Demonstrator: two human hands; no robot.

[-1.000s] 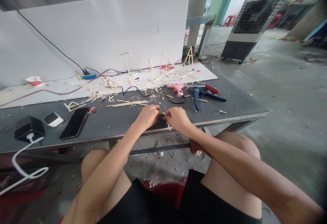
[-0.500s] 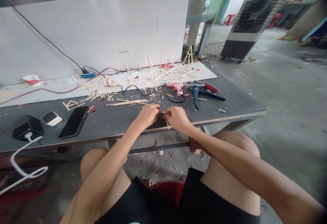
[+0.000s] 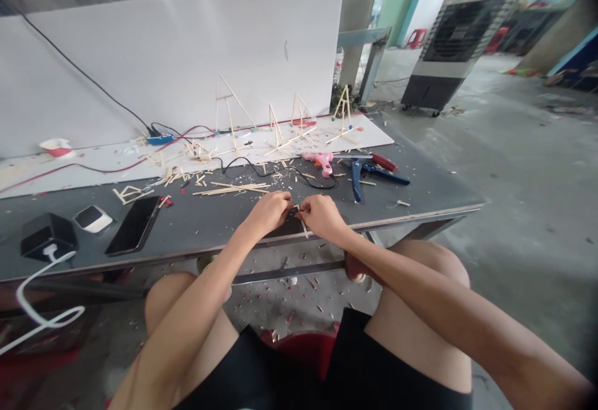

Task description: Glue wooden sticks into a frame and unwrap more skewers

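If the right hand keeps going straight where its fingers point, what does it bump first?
The right hand would probably meet the thin wooden stick at its fingertips first, then the left hand, though the depth is hard to judge.

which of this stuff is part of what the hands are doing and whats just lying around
Part of the work:
- left hand and right hand, pinching a thin wooden stick
- loose wooden sticks
- pink hot glue gun
- blue-handled pliers
- stick A-frames

Just lying about:
- black smartphone
- black charger
- white cable
- air cooler
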